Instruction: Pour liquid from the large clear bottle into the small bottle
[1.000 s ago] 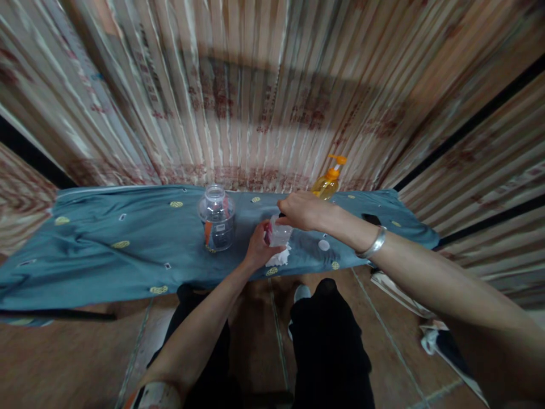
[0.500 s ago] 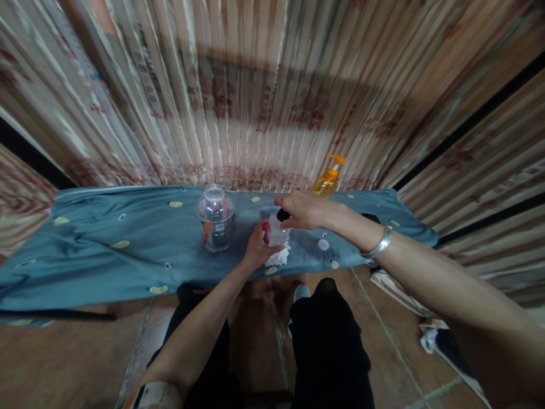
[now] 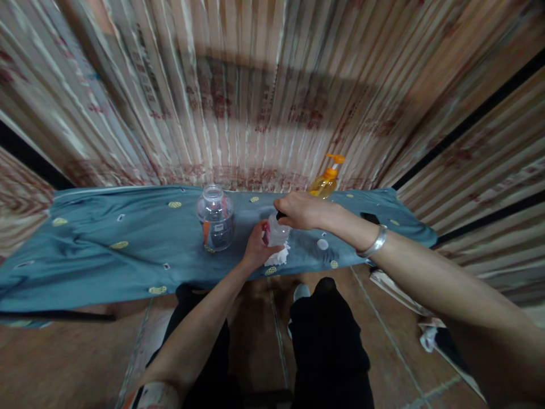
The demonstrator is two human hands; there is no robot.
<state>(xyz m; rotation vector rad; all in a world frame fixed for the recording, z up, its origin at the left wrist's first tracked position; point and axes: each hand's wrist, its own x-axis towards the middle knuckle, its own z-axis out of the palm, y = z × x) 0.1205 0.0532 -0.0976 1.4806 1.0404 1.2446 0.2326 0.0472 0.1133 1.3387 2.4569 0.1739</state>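
My left hand (image 3: 255, 248) is wrapped round a small clear bottle (image 3: 278, 233) with a pinkish label, held over the cloth-covered surface. From above, my right hand (image 3: 303, 210) grips the bottle's black top (image 3: 280, 215), which its fingers mostly cover. Whether the top is loose or fixed on the neck, I cannot tell. Just below the bottle lies something white and ruffled (image 3: 279, 257), like crumpled tissue. A white round disc (image 3: 322, 244) rests to the right.
To the left stands a large clear plastic jar (image 3: 218, 227), uncapped. Behind my right hand is a yellow pump bottle (image 3: 324, 184). A dark flat object (image 3: 369, 218) lies near my right wrist. Blue-green cloth (image 3: 97, 227) covers the narrow table; a striped curtain (image 3: 255, 102) hangs behind.
The fingers of my right hand have turned and curled closer around the black top, so less of it shows. My left hand and the bottle stay in nearly the same place.
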